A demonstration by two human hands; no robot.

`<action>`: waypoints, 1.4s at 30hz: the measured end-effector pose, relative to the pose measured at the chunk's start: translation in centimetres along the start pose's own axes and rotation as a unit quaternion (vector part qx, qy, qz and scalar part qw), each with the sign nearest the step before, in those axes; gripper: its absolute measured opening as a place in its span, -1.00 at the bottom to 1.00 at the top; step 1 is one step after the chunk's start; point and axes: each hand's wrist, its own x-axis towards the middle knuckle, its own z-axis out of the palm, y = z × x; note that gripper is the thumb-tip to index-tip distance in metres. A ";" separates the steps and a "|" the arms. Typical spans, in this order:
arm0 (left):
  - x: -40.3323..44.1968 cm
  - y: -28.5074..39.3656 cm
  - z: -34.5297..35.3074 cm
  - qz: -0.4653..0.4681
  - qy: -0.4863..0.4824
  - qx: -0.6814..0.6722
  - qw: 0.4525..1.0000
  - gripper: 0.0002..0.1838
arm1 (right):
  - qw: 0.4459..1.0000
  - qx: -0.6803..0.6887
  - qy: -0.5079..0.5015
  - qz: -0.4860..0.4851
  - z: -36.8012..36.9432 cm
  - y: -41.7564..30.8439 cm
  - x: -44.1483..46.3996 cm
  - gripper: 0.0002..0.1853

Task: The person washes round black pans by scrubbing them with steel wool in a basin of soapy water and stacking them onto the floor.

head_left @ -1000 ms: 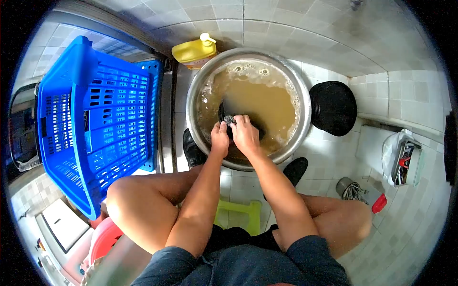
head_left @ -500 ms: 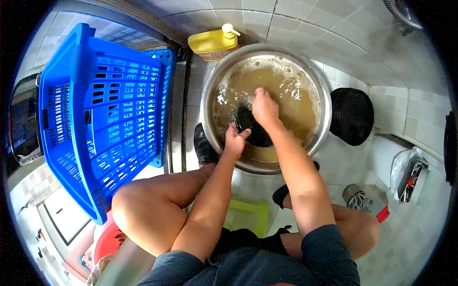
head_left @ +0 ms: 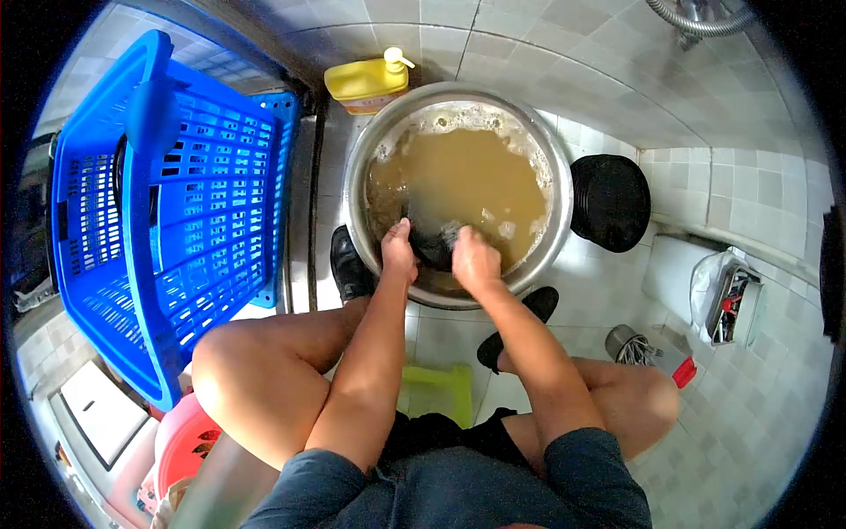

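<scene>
Head view: your left hand (head_left: 399, 251) pinches the near-left edge of a black dish (head_left: 430, 253), thumb on top and fingers curled in around it. Your right hand (head_left: 476, 262) is closed on a grey scrubber (head_left: 451, 232), which is against the dish, though blur hides its exact outline. The dish lies tilted and partly sunk in murky brown water (head_left: 480, 172), toward the near side of the round metal basin (head_left: 562, 189), with foam along the far rim. Just right of the basin sits a stack of black plates (head_left: 611, 203); a yellow pump bottle (head_left: 366, 81) stands beyond its far-left rim.
</scene>
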 end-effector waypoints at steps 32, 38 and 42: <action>-1.0 -0.1 0.7 -0.111 -0.023 -0.103 0.988 -0.62 | 0.990 0.049 0.075 0.108 0.1 -0.8 -0.8 -0.78; -1.4 1.2 0.3 -0.120 -0.079 -0.008 0.990 -0.61 | 0.990 0.108 0.067 -0.065 -0.5 -4.7 3.1 -0.79; -0.7 0.6 -0.6 -0.137 -0.070 -0.042 0.987 -0.63 | 0.982 0.129 0.090 -0.101 -0.6 -6.0 7.1 -0.84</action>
